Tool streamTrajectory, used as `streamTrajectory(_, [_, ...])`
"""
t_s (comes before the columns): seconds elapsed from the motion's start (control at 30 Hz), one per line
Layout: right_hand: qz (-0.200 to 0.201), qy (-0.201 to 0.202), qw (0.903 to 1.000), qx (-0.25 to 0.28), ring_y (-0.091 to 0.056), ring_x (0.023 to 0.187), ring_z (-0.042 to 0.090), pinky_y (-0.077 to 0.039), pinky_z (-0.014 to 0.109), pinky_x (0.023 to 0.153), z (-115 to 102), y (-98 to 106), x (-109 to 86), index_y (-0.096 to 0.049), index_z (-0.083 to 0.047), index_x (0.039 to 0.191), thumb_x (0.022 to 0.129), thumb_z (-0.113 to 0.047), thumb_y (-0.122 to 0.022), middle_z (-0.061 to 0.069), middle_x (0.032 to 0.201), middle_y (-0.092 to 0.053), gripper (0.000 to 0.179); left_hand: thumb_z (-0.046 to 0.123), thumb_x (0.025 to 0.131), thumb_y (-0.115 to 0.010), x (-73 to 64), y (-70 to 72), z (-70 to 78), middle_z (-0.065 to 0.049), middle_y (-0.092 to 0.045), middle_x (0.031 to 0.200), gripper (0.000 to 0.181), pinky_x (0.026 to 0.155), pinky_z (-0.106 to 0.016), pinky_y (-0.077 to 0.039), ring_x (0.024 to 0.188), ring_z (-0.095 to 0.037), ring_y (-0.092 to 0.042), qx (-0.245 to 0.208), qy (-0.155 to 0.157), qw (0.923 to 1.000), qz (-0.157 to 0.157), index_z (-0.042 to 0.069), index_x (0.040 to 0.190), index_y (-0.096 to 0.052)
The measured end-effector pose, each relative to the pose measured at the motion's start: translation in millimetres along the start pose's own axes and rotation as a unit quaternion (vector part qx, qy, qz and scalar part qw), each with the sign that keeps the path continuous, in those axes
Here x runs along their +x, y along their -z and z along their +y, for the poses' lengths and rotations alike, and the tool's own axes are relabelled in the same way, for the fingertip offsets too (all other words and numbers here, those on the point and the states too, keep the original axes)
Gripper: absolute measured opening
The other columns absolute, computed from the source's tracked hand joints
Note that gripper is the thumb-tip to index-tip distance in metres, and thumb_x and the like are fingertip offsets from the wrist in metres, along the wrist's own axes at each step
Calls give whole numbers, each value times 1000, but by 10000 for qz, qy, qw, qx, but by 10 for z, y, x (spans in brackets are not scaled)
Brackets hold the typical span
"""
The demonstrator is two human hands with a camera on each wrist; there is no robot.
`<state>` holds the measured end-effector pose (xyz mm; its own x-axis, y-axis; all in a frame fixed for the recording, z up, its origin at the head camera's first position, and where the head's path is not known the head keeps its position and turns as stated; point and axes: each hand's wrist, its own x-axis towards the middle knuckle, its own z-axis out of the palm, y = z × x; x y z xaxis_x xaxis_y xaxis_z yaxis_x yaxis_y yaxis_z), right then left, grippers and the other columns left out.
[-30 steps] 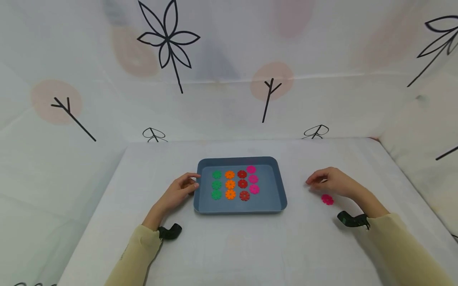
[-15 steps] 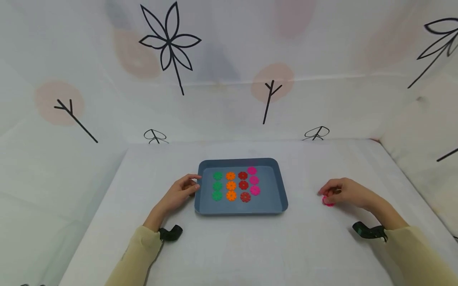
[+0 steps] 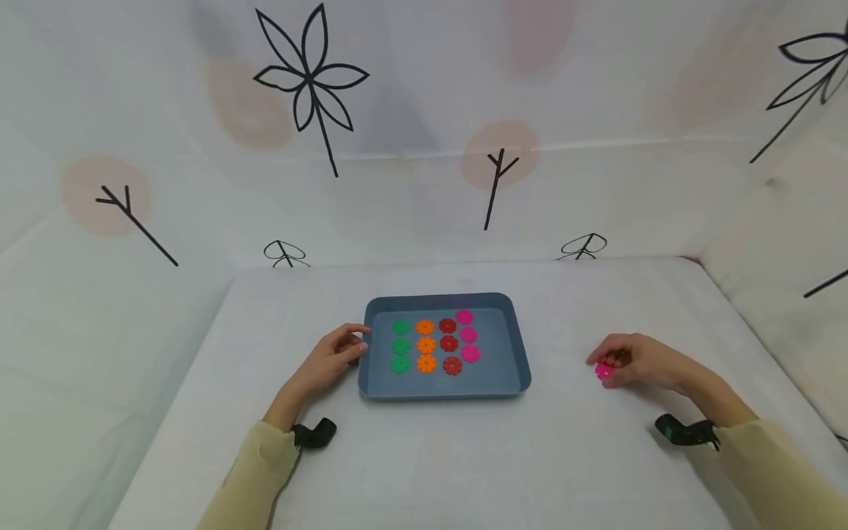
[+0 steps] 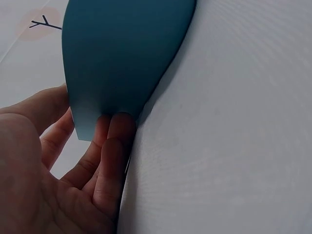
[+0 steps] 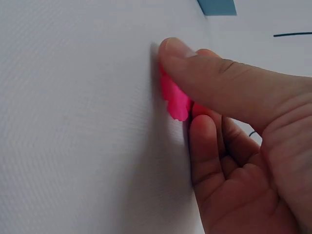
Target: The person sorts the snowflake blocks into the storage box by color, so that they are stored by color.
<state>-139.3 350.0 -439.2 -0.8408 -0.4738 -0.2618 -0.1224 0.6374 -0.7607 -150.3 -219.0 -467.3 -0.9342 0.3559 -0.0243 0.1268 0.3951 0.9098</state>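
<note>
In the head view, a blue-grey tray [image 3: 500,379] holds columns of flower-shaped plastic discs: three green discs [image 3: 400,344], three orange discs [image 3: 425,344], three red discs [image 3: 449,344] and three pink discs [image 3: 468,335]. My left hand [image 3: 324,362] holds the tray's left edge. Seen from the left wrist, curled fingertips [image 4: 117,127] press the outer wall, while other fingers reach past the rim, their tips hidden. Off to the right, my right hand [image 3: 652,364] pinches another pink disc [image 5: 176,100] between thumb and fingers, close to the tabletop; the thumb covers part of it.
The white-covered table [image 3: 464,456] reaches back to a white curtain [image 3: 411,206] printed with plants, with more curtain at both sides. A dark strapped device sits at each wrist, the left one [image 3: 316,433] and the right one [image 3: 685,430].
My right hand has moved right and toward me onto the loose pink disc, and now pinches it, the disc tipped up. My left hand and the tray have stayed in place.
</note>
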Motion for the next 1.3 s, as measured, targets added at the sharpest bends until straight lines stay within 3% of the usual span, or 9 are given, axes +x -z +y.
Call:
streamTrajectory(0.07, [-31, 25, 10000, 15, -51, 86, 18, -45, 26, 71, 12, 8, -7, -71, -9, 110, 83, -16, -81, 6, 95, -58, 30, 14, 102, -58, -2, 3, 30, -20, -63, 106, 39, 77, -32, -47, 90, -32, -59, 36, 11, 10000, -35, 0, 138, -53])
streamTrajectory(0.3, [1, 67, 10000, -8, -51, 86, 19, -46, 26, 71, 36, 12, 5, -70, -9, 110, 84, -15, -80, 8, 95, -57, 29, 11, 102, -58, -103, 25, 340, -22, -62, 104, 37, 77, -34, -48, 88, -31, -59, -42, -67, 9999, -130, -6, 135, -53])
streamTrajectory(0.4, [77, 71, 9999, -68, -51, 85, 19, -46, 26, 70, 45, -6, 7, -70, -9, 109, 84, -15, -80, 8, 94, -57, 28, 10, 102, -58, -107, 21, 363, -23, -62, 104, 37, 77, -33, -48, 88, -31, -59, -76, -100, 9999, -109, -6, 135, -53])
streamTrajectory(0.67, [218, 52, 9997, -33, -49, 82, 18, -43, 25, 67, 28, -47, 17, -70, -8, 108, 82, -15, -82, 6, 89, -54, 29, 19, 101, -61, -13, 3, 21, -13, -63, 102, 36, 76, -29, -47, 86, -23, -59, -67, -107, 9999, 24, 5, 135, -57])
streamTrajectory(0.9, [304, -98, 9994, 161, -49, 81, 16, -43, 25, 67, 5, -63, 26, -69, -4, 108, 80, -15, -84, 6, 87, -53, 33, 21, 102, -61, -9, 2, 27, -13, -63, 102, 37, 76, -28, -47, 86, -24, -59, -84, -114, 9999, 19, 5, 135, -57])
streamTrajectory(1.3, [466, -311, 9984, -22, -47, 81, 17, -42, 25, 67, -45, -101, 42, -71, -6, 104, 79, -18, -86, 6, 86, -51, 32, 19, 101, -61, -7, -1, 6, -14, -63, 102, 37, 73, -28, -46, 85, -23, -59, -106, -57, 9999, 54, 5, 135, -57])
